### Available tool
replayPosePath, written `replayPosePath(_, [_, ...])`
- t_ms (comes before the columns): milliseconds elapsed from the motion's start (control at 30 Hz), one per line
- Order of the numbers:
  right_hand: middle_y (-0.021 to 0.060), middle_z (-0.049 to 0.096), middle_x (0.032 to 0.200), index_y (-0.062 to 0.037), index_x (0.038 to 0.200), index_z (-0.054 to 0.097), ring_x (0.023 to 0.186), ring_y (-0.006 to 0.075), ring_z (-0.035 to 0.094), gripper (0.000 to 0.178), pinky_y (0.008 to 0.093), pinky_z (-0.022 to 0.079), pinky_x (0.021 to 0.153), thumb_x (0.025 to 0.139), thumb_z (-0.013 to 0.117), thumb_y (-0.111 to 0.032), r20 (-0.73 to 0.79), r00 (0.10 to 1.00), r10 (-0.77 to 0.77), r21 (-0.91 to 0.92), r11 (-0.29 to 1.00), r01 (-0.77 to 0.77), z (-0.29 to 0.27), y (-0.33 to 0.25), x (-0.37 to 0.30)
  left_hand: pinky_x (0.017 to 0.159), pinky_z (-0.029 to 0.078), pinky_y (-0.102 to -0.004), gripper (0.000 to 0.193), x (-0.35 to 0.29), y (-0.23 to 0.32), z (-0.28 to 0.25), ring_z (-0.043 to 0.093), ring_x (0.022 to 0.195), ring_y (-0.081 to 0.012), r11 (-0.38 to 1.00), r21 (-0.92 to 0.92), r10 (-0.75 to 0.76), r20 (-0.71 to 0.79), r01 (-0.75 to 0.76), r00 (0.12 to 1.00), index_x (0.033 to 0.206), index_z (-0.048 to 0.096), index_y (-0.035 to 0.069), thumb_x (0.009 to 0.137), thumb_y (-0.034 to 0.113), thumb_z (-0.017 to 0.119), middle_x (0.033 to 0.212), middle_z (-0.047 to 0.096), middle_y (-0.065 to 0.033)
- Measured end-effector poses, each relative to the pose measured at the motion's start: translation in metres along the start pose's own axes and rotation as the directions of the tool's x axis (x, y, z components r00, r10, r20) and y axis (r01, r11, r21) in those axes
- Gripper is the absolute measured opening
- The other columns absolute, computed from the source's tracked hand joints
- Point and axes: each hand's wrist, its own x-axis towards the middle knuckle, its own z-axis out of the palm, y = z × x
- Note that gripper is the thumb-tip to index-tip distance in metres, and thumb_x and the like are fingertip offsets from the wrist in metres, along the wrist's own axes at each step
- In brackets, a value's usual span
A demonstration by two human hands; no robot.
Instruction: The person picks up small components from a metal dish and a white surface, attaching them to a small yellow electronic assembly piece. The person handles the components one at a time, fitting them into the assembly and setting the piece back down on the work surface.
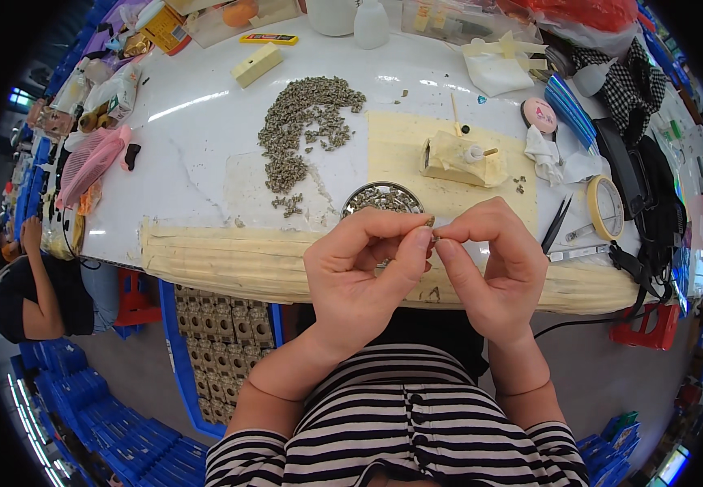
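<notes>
My left hand [365,272] and my right hand [493,268] meet above the near edge of the table, thumbs and forefingers pinched together. Between the left fingertips sits a small brass-coloured metal part [430,221]. The right fingertips touch its lower side; whether they hold a second piece is too small to tell. Just behind the hands stands a round metal dish [384,185] filled with similar small parts, its near side covered by my left hand. Farther back and to the left, a large heap of small metal parts [307,114] is spread over the white tabletop.
A taped block [463,160] with a small stick stands right of the dish. Tweezers [558,221] and a tape roll [604,208] lie at the right. A blue crate [179,357] of metal blocks is below the table's left edge. Another person [43,292] sits at far left.
</notes>
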Motion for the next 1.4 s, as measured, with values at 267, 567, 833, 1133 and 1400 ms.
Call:
replayPosePath(267, [0.0071, 0.068, 0.082, -0.001, 0.084, 0.07, 0.073, 0.0189, 0.061, 0.011, 0.028, 0.047, 0.067, 0.075, 0.075, 0.003, -0.028, 0.999, -0.028, -0.064, 0.998, 0.026, -0.002, -0.001, 0.002, 0.064, 0.053, -0.0253, 0.019, 0.004, -0.01, 0.001, 0.066, 0.07, -0.0143, 0.833, 0.432, 0.37, 0.033, -0.347, 0.928, 0.097, 0.07, -0.004, 0.079, -0.009, 0.072, 0.081, 0.068, -0.0095])
replayPosePath(567, [0.0075, 0.068, 0.082, -0.0011, 0.085, 0.07, 0.074, 0.0198, 0.061, 0.012, 0.0283, 0.048, 0.067, 0.074, 0.075, 0.003, -0.023, 0.999, -0.047, -0.086, 0.995, 0.045, -0.003, -0.002, 0.002, 0.06, 0.052, -0.0277, 0.025, 0.01, -0.007, 0.002, 0.065, 0.067, -0.0204, 0.561, 0.625, 0.566, 0.189, -0.543, 0.802, 0.097, 0.071, -0.003, 0.073, -0.012, 0.073, 0.079, 0.068, -0.0112])
replayPosePath(833, [0.0079, 0.068, 0.082, -0.0012, 0.086, 0.071, 0.074, 0.0201, 0.061, 0.013, 0.0282, 0.048, 0.066, 0.074, 0.075, 0.004, -0.028, 0.996, -0.087, -0.115, 0.99, 0.083, -0.003, 0.0, 0.001, 0.062, 0.054, -0.0279, 0.028, 0.008, -0.007, 0.003, 0.066, 0.07, -0.0204, 0.424, 0.693, 0.602, 0.265, -0.583, 0.753, 0.101, 0.071, -0.003, 0.074, -0.012, 0.073, 0.081, 0.068, -0.0118])
replayPosePath(1133, [0.0082, 0.068, 0.082, -0.0003, 0.085, 0.07, 0.073, 0.0197, 0.061, 0.012, 0.0282, 0.048, 0.066, 0.075, 0.075, 0.004, -0.036, 0.998, -0.042, -0.059, 0.997, 0.04, -0.003, 0.002, -0.001, 0.062, 0.054, -0.0275, 0.026, 0.009, -0.006, 0.002, 0.066, 0.069, -0.0201, 0.475, 0.658, 0.588, 0.257, -0.585, 0.767, 0.1, 0.07, -0.004, 0.076, -0.011, 0.071, 0.08, 0.068, -0.0119])
replayPosePath(1400, [0.0069, 0.068, 0.085, 0.0006, 0.087, 0.069, 0.077, 0.017, 0.06, 0.01, 0.027, 0.047, 0.07, 0.078, 0.073, 0.004, -0.014, 0.998, 0.06, 0.062, 0.996, -0.059, -0.002, 0.003, -0.004, 0.056, 0.052, -0.0286, 0.024, 0.008, -0.006, 0.004, 0.065, 0.063, -0.0213, 0.587, 0.621, 0.546, 0.17, -0.519, 0.82, 0.093, 0.071, -0.003, 0.071, -0.01, 0.073, 0.077, 0.068, -0.0111])
